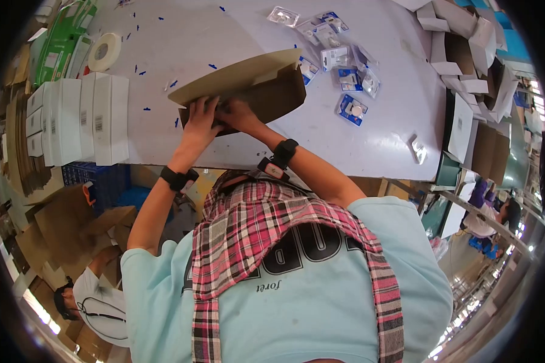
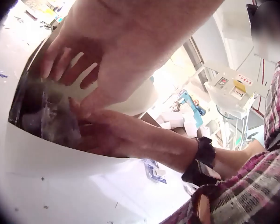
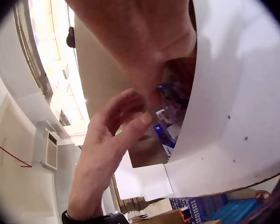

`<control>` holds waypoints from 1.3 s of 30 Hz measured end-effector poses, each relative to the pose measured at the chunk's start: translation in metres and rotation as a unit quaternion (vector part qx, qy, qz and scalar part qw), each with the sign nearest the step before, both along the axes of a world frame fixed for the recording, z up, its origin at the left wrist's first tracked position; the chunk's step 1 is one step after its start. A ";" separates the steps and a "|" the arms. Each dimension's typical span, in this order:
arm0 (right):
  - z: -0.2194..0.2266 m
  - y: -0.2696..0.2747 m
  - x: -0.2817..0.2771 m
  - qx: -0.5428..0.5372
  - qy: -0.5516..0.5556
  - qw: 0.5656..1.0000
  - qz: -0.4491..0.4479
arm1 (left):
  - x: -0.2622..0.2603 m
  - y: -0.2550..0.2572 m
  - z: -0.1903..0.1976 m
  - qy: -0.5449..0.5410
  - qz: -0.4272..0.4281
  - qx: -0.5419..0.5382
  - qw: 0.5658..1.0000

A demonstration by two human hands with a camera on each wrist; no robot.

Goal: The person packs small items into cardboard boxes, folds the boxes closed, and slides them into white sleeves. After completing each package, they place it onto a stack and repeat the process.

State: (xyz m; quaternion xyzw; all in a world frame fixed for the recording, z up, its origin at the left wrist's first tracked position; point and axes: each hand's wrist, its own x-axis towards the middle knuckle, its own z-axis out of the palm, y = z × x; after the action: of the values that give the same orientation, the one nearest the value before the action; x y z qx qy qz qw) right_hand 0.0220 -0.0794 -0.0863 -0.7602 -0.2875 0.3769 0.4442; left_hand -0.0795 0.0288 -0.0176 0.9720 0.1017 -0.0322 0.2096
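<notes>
A long open box (image 1: 278,97) with a brown inside and a raised flap lies near the table's front edge. Both hands reach into its left part. My left hand (image 1: 200,124) has its fingers spread over the opening in the left wrist view, with nothing visibly gripped. Beside it, my right hand (image 1: 241,116) is deep in the box, at clear plastic packs (image 2: 58,119); its fingertips are hidden, so a grip cannot be made out. The right wrist view shows a blue-and-clear pack (image 3: 164,135) inside, below the right hand, with the left thumb close by.
Blister packs (image 1: 336,58) lie scattered beyond the box to the right. White boxes (image 1: 103,118) and a tape roll (image 1: 105,52) stand at the left. Small blue pieces (image 1: 212,66) dot the table (image 1: 181,36). Open white boxes (image 1: 457,54) are piled at the right edge.
</notes>
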 end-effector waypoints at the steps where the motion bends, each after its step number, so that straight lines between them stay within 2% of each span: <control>1: 0.001 0.001 -0.004 -0.020 -0.047 0.999 -0.017 | -0.001 0.002 -0.003 -0.002 0.000 -0.025 1.000; 3: 0.004 0.004 -0.010 -0.057 -0.141 0.987 -0.050 | -0.002 0.005 -0.005 0.001 -0.011 -0.047 0.999; 6: -0.013 -0.001 -0.007 0.030 -0.226 0.970 -0.083 | -0.003 0.009 -0.002 0.009 -0.013 -0.072 0.997; 9: -0.005 -0.010 0.006 0.039 0.020 0.999 -0.019 | -0.003 0.009 0.001 0.006 -0.016 -0.088 0.996; 11: -0.010 -0.009 0.004 0.040 0.052 0.998 -0.025 | -0.005 0.008 0.001 0.007 -0.023 -0.079 0.997; 13: -0.017 -0.006 0.001 0.018 -0.100 0.993 0.068 | -0.007 0.008 0.001 0.014 -0.036 -0.053 0.998; 14: -0.021 -0.004 0.001 -0.008 -0.264 0.951 0.160 | -0.008 0.008 -0.001 0.019 -0.033 -0.045 0.998; 15: -0.023 -0.007 0.005 -0.037 -0.419 0.873 0.246 | -0.009 0.009 -0.005 0.023 -0.031 -0.039 0.999; 16: -0.006 -0.016 0.008 0.027 -0.373 0.916 0.141 | -0.009 0.010 -0.008 0.025 -0.030 -0.034 0.999; 17: 0.012 -0.027 0.007 0.091 -0.324 0.941 0.034 | -0.008 0.009 -0.009 0.027 -0.030 -0.032 0.999; 18: 0.040 -0.038 0.012 0.155 -0.270 0.947 -0.074 | -0.008 0.009 -0.009 0.028 -0.030 -0.030 0.999; 20: 0.097 -0.073 0.043 0.180 -0.202 0.950 -0.153 | -0.006 0.008 -0.007 0.028 -0.030 -0.032 0.999; 22: 0.107 -0.105 0.082 0.150 -0.200 0.936 -0.246 | -0.006 0.007 -0.002 0.031 -0.032 -0.039 0.998; 24: 0.089 -0.127 0.124 0.108 -0.155 0.938 -0.292 | -0.005 0.006 -0.001 0.040 -0.033 -0.030 0.998; 25: 0.065 -0.132 0.139 0.063 -0.239 0.937 -0.247 | -0.004 0.006 0.000 0.045 -0.034 -0.023 0.998; 27: 0.013 -0.140 0.158 -0.027 -0.397 0.905 -0.146 | -0.002 0.005 0.004 0.044 -0.042 -0.015 0.998; 30: -0.014 -0.131 0.158 -0.082 -0.366 0.920 -0.112 | -0.003 0.005 0.004 0.043 -0.051 -0.007 0.998; 33: -0.031 -0.107 0.166 -0.144 -0.416 0.891 -0.112 | -0.002 0.005 0.004 0.045 -0.050 -0.007 0.998; 36: -0.043 -0.094 0.175 -0.240 -0.439 0.865 -0.039 | -0.005 0.005 0.001 0.036 -0.057 0.004 0.998; 39: -0.045 -0.094 0.171 -0.209 -0.453 0.863 -0.079 | -0.004 0.006 -0.001 0.037 -0.056 0.002 0.998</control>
State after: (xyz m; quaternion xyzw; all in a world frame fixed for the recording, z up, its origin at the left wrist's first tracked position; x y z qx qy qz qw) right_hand 0.1927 -0.1731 -0.1315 -0.9425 -0.3102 0.0063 0.1238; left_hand -0.0840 0.0352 -0.0187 0.9747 0.0550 -0.0793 0.2014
